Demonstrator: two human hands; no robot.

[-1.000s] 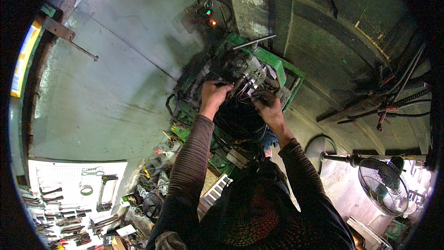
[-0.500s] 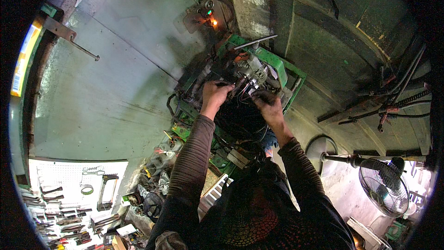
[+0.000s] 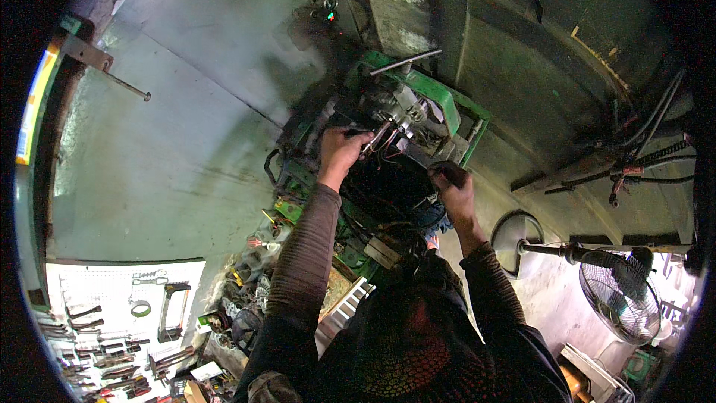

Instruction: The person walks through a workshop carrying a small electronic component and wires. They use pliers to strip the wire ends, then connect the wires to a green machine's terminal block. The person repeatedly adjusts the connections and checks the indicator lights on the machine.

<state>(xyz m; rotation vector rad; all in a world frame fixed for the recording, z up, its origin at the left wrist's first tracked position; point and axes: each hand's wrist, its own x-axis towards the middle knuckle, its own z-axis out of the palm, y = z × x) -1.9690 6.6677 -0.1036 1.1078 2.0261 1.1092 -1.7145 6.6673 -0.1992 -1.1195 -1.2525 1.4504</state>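
Checking L hand [image 3: 341, 155]: fingers bent by a thin shiny rod [image 3: 379, 136], cant tell if gripped
R hand [image 3: 456, 192]: curled, well apart from L, cant tell if holding anything
Metal unit [image 3: 406, 113]: inside green frame [image 3: 447, 104], ahead + right of L, ahead + left of R; L's nearer
Rod axis: slants fwd-right from L fingers, twd unit
Wires [image 3: 385, 151]: btwn hands

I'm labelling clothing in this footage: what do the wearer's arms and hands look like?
The left hand and right hand are bare, with no gloves. Dark brownish sleeves, ridged crosswise, cover the forearms and end short of the hands. Higher up, the arms are in black, like the top, which bears a reddish and yellowish scale-like pattern.
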